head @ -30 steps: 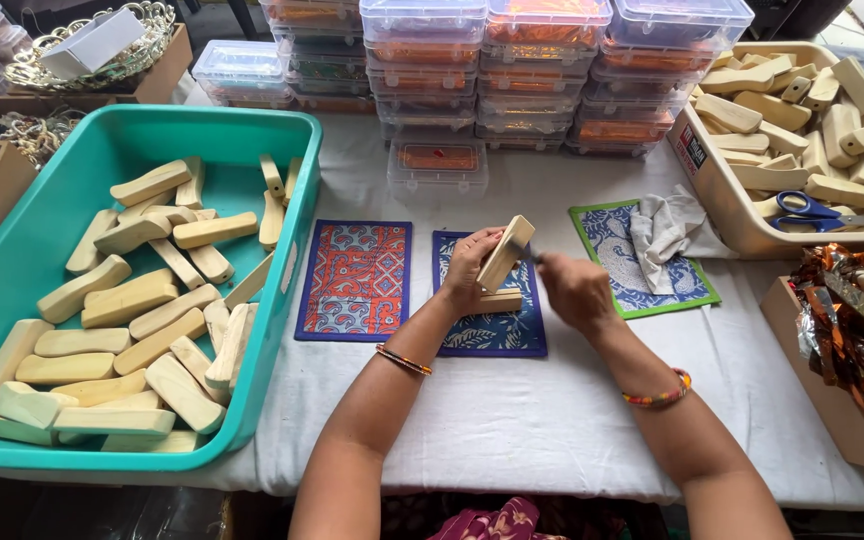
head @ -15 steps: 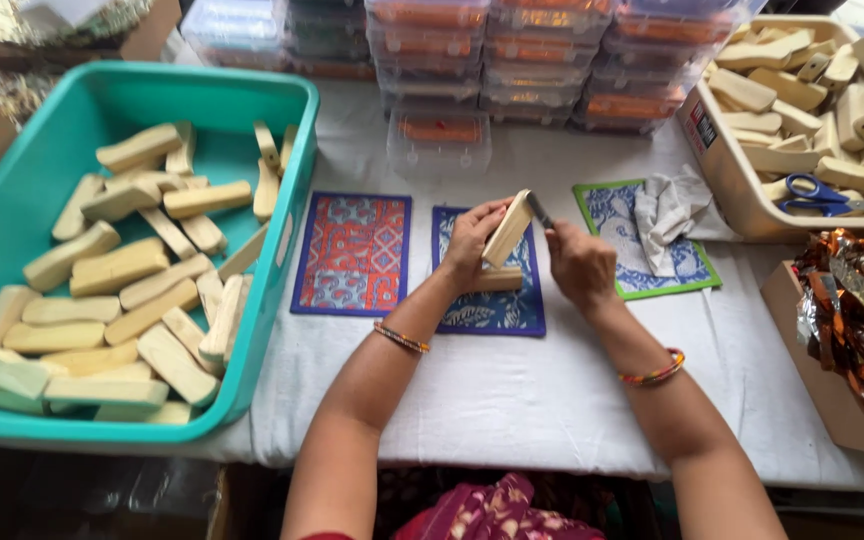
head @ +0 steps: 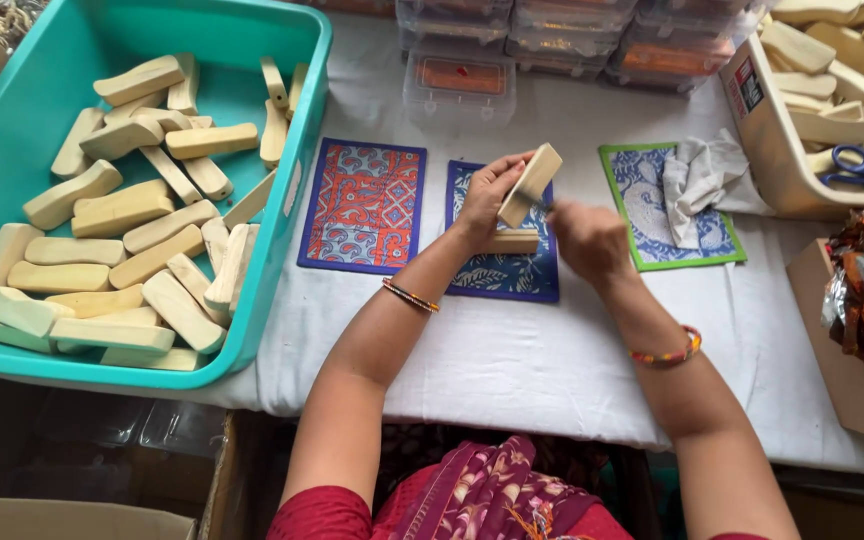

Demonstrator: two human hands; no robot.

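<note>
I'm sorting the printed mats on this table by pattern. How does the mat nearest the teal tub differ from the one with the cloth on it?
The red mat has an orange-red pattern and a dark blue border; the green-edged mat is blue and white with a green border. The red mat lies bare, while a crumpled grey cloth covers part of the green-edged mat. Both are rectangular, flat on the white tablecloth.

Wooden block (head: 530,186) in left hand (head: 487,195)
</note>
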